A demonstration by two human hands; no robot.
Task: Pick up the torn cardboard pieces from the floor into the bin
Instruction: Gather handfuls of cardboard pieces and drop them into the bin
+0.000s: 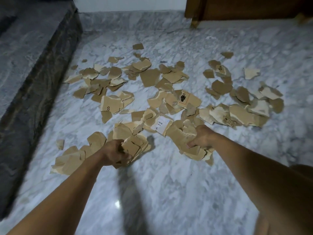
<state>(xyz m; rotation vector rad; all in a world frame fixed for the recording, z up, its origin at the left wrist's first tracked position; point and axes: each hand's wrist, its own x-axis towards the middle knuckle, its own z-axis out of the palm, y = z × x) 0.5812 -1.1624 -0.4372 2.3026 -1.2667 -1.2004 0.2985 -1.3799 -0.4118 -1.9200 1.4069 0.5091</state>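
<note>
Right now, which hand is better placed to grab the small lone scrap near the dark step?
Left, probably. The left hand is on the same side as the scrap, while the right hand would have to cross over. Both hands grip cardboard, so neither is free.

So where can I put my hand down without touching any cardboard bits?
The grey-white marble floor is bare between the two forearms, nearer than the left hand and right hand. Another bare strip lies between the torn brown cardboard pieces and the brown wooden frame. The middle is crowded, from the dark stone step across to the right.
</note>
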